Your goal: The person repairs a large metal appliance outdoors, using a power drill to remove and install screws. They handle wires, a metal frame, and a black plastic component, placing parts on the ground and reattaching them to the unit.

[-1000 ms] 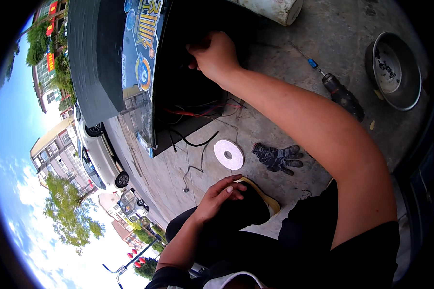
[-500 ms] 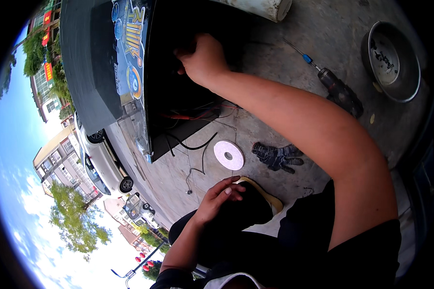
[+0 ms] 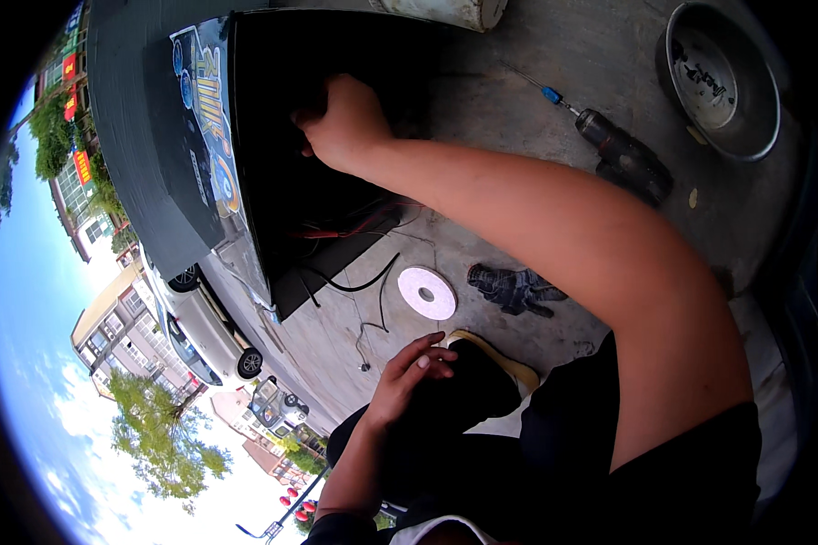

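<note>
My right hand reaches into a dark open box-like casing with a colourful sticker on its outer side. Its fingers are curled, and their tips vanish in the shadow, so whatever they grip is hidden. Red and black wires lie low inside the casing, and a black cable curves out onto the ground. My left hand rests over my bent knee, fingers loosely apart and holding nothing. Just beyond it lies a pale round disc with a centre hole, like a roll of tape.
A dark patterned work glove lies right of the disc. Further right are a power drill with a long bit and a metal bowl holding small dark pieces. A whitish container stands at the top. Parked cars show at left.
The view has shifted a little, so the casing, drill and bowl sit further left. My right hand stays inside the casing with curled fingers; my left hand keeps its place over the knee.
</note>
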### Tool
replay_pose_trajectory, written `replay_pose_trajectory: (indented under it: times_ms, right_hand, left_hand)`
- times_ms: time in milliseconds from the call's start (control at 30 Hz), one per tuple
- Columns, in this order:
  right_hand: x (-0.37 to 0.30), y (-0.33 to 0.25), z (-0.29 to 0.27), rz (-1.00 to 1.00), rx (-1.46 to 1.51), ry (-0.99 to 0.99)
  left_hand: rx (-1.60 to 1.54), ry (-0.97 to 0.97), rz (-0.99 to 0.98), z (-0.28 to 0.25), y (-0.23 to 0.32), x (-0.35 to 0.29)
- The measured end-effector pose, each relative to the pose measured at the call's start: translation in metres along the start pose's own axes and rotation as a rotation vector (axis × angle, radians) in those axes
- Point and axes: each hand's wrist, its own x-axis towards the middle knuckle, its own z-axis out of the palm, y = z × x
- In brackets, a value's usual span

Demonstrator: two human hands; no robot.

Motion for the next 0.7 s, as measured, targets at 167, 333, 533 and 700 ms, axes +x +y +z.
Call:
replay_pose_trajectory:
  times_ms: [167, 333, 533, 700]
  right_hand:
    - [-0.001, 0.005, 0.005, -0.044, -0.007, 0.037]
    - [-0.006, 0.006, 0.005, -0.045, 0.047, 0.039]
    - [-0.033, 0.002, 0.002, 0.136, 0.155, -0.022]
    - [-0.034, -0.001, -0.003, 0.187, 0.225, -0.016]
  left_hand:
    - [0.005, 0.048, -0.018, 0.000, -0.003, 0.000]
    - [0.002, 0.044, -0.018, 0.000, -0.002, 0.002]
    - [-0.011, 0.049, -0.020, -0.001, -0.005, 0.001]
    - [-0.003, 0.053, -0.032, 0.005, 0.000, 0.002]
